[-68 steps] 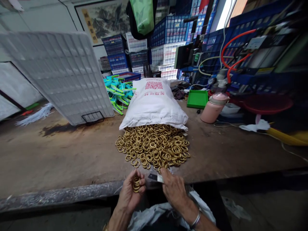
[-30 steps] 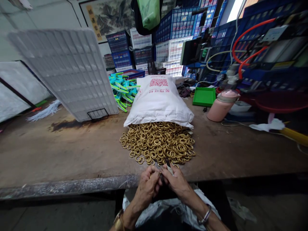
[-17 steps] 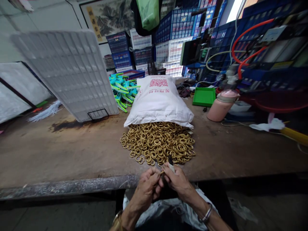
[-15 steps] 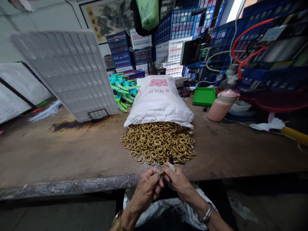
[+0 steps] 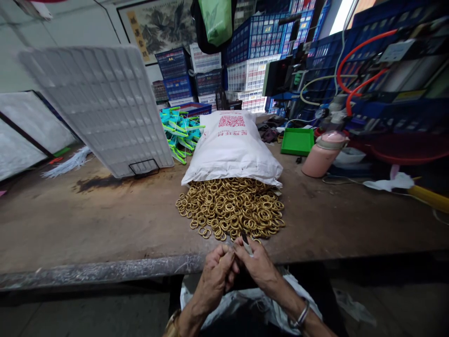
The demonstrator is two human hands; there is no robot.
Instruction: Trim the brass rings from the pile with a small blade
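Note:
A heap of gold-coloured rings (image 5: 228,210) spills from the mouth of a printed white sack (image 5: 231,154) on the table. At the table's front edge, just below the heap, my left hand (image 5: 216,271) is closed in a pinch. What it holds is hidden by the fingers now; a gold-coloured ring showed there earlier. Close against its fingertips is my right hand (image 5: 257,264), closed around a small knife (image 5: 246,241) with a dark blade pointing up and a pale wrapped part. Below both hands, an open whitish bag (image 5: 242,302) lies at my lap.
On the left, a grey ribbed panel (image 5: 98,107) leans upright on a wire stand. Teal and lime-green pieces (image 5: 180,131) lie beside the sack. To the right are a green tray (image 5: 297,141), a pink bottle (image 5: 322,157) and a machine with orange hoses (image 5: 351,100). Crates (image 5: 252,70) stack behind.
The knife in my right hand has tilted left, and my right fingertips have shifted slightly left toward my left hand. The gold-coloured ring edge between the hands is now out of sight.

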